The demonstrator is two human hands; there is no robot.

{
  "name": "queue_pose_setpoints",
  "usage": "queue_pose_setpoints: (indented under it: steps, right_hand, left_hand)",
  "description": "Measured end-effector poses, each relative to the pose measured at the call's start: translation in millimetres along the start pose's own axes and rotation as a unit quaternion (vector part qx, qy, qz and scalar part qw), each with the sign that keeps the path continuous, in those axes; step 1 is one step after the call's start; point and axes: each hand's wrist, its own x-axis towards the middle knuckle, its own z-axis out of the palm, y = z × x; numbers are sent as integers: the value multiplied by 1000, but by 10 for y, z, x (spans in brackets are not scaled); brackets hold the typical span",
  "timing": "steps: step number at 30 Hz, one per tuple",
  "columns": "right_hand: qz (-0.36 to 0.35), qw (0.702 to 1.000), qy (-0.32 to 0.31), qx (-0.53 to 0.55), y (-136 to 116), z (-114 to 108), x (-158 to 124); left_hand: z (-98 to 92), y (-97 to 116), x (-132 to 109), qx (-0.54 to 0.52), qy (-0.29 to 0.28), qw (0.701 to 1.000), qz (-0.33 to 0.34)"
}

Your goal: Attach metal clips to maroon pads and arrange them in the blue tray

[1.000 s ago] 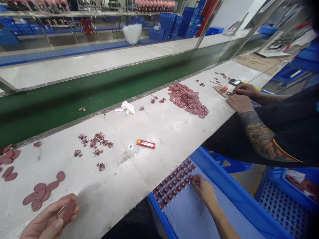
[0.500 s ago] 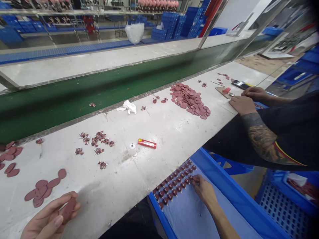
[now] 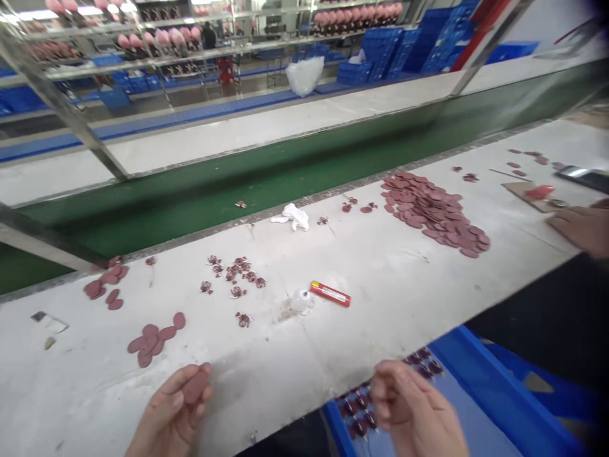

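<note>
My left hand [image 3: 171, 412] is at the bottom edge, fingers closed on a flat maroon oval piece [image 3: 195, 386] above the white bench [image 3: 390, 279]. My right hand [image 3: 412, 412] is raised over the blue tray [image 3: 504, 406], its fingers curled together; what they pinch, if anything, is blurred. Rows of small dark red decorated pieces [image 3: 361, 412] lie in the tray just left of that hand. A few loose maroon ovals [image 3: 155, 336] rest on the bench in front of my left hand.
Small flower-like pieces [image 3: 233, 279], a small glue bottle [image 3: 302, 298], a red tube [image 3: 330, 294] and a white rag [image 3: 292, 217] lie mid-bench. A big heap of maroon ovals [image 3: 435, 212] sits right. A co-worker's hand [image 3: 580, 228] works at the right edge. A green conveyor [image 3: 266, 178] runs behind.
The view has swung left. My right hand has lifted from the rows in the tray and come toward me. My left hand still holds the oval piece.
</note>
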Motion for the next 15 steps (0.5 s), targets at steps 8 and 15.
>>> queue_pose_setpoints:
  steps: [8,15]
  right_hand:
    - [174,887,-271,330,-68,1454,384]
    - [109,913,-274,283,-236,1438,360]
  left_hand:
    - [169,-19,-70,-84,-174,980,-48]
    - [144,-83,-59,-118,-217,968,-47]
